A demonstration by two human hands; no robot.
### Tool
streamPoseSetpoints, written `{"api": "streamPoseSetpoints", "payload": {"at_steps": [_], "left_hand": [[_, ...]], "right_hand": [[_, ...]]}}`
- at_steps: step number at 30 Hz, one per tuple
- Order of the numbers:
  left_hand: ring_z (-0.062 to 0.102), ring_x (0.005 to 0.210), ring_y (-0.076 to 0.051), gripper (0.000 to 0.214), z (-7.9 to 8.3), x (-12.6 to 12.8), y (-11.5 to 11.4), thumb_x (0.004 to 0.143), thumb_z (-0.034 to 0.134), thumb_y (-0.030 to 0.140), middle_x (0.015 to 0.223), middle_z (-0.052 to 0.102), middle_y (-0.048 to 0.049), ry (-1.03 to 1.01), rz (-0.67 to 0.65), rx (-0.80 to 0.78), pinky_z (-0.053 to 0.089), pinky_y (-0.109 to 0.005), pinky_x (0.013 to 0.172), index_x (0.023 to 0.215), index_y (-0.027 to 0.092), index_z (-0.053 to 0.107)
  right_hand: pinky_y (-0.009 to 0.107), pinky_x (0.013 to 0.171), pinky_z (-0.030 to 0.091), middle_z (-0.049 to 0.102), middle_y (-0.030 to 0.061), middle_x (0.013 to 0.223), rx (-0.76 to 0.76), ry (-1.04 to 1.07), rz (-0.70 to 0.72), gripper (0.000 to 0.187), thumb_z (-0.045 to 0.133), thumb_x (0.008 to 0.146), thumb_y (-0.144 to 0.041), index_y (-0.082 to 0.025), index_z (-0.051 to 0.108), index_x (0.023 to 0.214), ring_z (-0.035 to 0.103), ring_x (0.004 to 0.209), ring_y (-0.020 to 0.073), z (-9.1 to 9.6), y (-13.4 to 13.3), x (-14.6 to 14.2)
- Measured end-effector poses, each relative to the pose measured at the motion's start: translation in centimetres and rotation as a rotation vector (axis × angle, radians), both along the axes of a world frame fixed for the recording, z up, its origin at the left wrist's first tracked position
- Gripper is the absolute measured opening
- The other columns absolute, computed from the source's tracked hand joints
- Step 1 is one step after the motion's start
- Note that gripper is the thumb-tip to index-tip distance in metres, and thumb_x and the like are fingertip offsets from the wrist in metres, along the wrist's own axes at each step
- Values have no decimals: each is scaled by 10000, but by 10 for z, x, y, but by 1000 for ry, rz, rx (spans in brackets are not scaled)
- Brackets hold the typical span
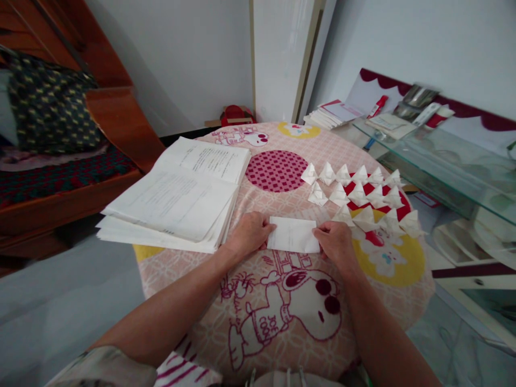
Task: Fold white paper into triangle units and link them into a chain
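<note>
A folded sheet of white paper [293, 235] is stretched between my hands, just above or on the cloth-covered table. My left hand [252, 233] pinches its left edge between thumb and fingers. At the opposite edge, my right hand [335, 241] grips the paper in the same way. Several folded paper pieces [356, 193] with pointed tops stand in rows beyond my right hand. Left of my hands lies a thick stack of printed sheets [173, 201], its top pages spread open.
A patterned pink tablecloth [258, 317] covers the round table. On the right stands a glass shelf [435, 161] close to the table edge, holding a metal container, a red marker [378, 107] and papers. A wooden bench [116, 123] is at the left.
</note>
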State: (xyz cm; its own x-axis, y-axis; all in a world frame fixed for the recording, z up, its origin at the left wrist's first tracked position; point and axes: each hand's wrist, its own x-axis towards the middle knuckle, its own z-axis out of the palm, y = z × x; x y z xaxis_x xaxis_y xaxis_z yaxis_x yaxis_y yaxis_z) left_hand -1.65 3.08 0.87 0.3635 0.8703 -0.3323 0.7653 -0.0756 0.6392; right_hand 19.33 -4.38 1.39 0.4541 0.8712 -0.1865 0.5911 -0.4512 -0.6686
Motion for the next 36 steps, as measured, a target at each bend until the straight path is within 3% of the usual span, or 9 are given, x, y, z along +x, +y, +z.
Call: {"api": "streamPoseSetpoints", "payload": {"at_steps": [5, 9, 14, 18, 21, 25, 31, 36], "left_hand": [[678, 848, -215, 249, 2, 3, -3, 939, 575, 331, 794, 718, -96, 238, -85, 319, 491, -294, 814, 822, 153, 704], [664, 897, -238, 225, 5, 1, -6, 935, 580, 365, 870, 710, -97, 312, -102, 411, 482, -312, 819, 942, 167, 684], [649, 934, -209, 213, 7, 0, -6, 924, 510, 138, 1070, 676, -96, 167, -281, 584, 498, -319, 831, 1097, 162, 631], [562, 1190, -227, 234, -5, 4, -1, 961, 430, 100, 1236, 638, -117, -59, -494, 748, 468, -373, 1032, 1006, 144, 655], [569, 1168, -215, 238, -12, 5, 2, 980, 430, 122, 1216, 652, -121, -142, -610, 725, 483, -356, 1035, 1050, 132, 658], [606, 1152, -213, 300, -12, 1, 2, 970, 443, 103, 1249, 655, -140, -121, -642, 675, 505, -352, 1014, 1196, 121, 641], [545, 1318, -229, 395, -18, -2, 0, 997, 467, 165, 1445, 585, -115, -75, -752, 710, 457, -419, 1101, 1368, 209, 594], [455, 1421, -225, 445, -22, -2, -4, 1015, 477, 225, 1553, 487, -58, 14, -799, 699, 440, -391, 1126, 1452, 293, 531]], "right_hand": [[217, 400, 343, 556, 6, 435, -10, -25, 3, 205, 579, 777, -276, -186, 659, 611, 550, 385, 146, -1, 1, 1], [229, 457, 367, 559, 12, 436, -1, -63, 20, 201, 583, 769, -265, -182, 665, 605, 568, 434, 154, -3, 3, 2], [222, 471, 361, 547, 5, 426, 18, -85, 24, 189, 593, 762, -250, -187, 644, 591, 564, 456, 148, -5, 4, 3], [225, 444, 348, 553, 2, 432, 2, -56, 8, 184, 588, 767, -249, -185, 651, 606, 534, 409, 138, -5, 4, 3], [220, 441, 354, 556, 4, 434, 14, -60, 9, 186, 588, 767, -248, -190, 643, 600, 544, 411, 139, -3, 3, 2], [219, 420, 349, 546, -1, 427, 12, -37, 7, 187, 579, 772, -246, -188, 634, 603, 540, 384, 138, -2, 4, 1], [221, 403, 359, 570, 8, 448, 16, -25, -5, 173, 584, 766, -257, -180, 646, 623, 545, 385, 142, -3, 3, 1], [224, 382, 373, 568, -2, 448, 40, 60, -14, 158, 590, 754, -270, -181, 634, 632, 531, 368, 143, -6, 1, 8]]}}
